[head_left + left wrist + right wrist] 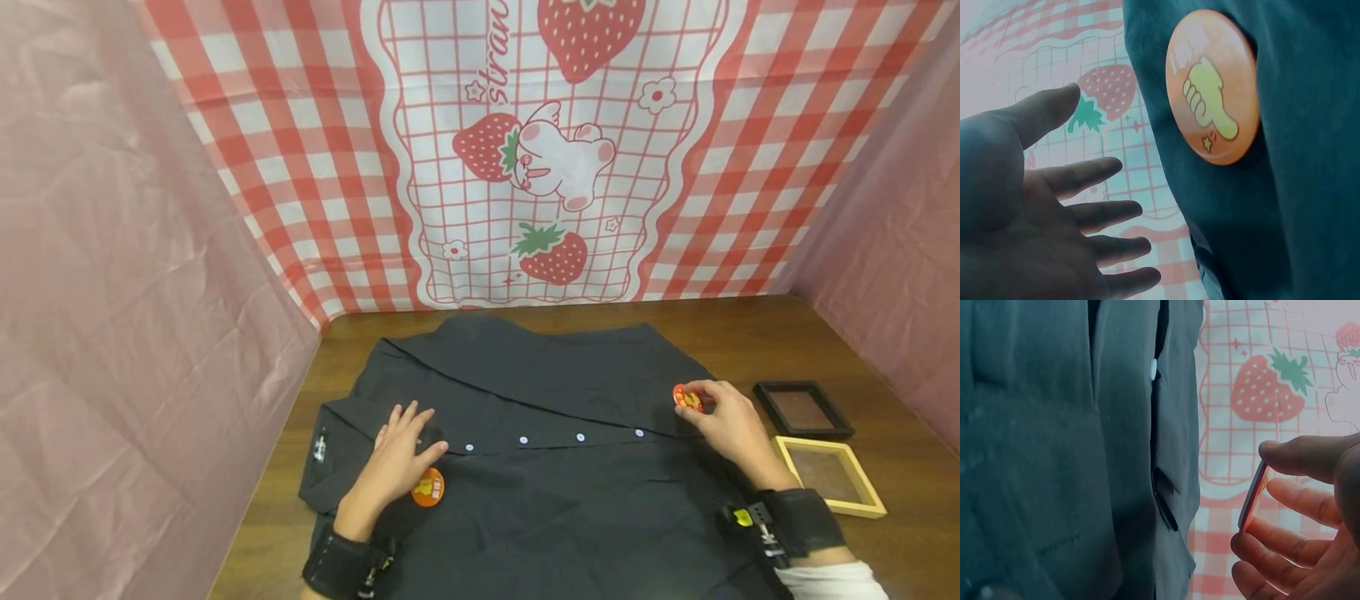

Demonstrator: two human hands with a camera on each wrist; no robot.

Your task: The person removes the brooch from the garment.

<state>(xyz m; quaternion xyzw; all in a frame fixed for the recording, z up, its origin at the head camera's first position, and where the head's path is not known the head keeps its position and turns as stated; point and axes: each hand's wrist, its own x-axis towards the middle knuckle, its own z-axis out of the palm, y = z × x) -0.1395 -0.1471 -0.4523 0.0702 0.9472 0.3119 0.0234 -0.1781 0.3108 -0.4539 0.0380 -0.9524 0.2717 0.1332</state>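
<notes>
A dark button-up shirt (525, 517) lies spread on the table, its row of pale buttons running across. My left hand (397, 458) is over the left part of the shirt, fingers extended and holding nothing. Just beside its thumb sits an orange round badge (428, 488) on the fabric; the left wrist view shows a yellow thumb-and-fist picture on that badge (1210, 94). With thumb and fingertips my right hand (731, 425) pinches a red round badge (686, 398) over the shirt's right side. Seen edge-on in the right wrist view, this badge (1252, 497) is held apart from the shirt.
To the right of the shirt, a black square frame (821, 433) and a light yellow frame (862, 477) lie on the brown wooden table (738, 325). A strawberry-print cloth (480, 275) hangs behind, with pink cloth (225, 350) at the sides.
</notes>
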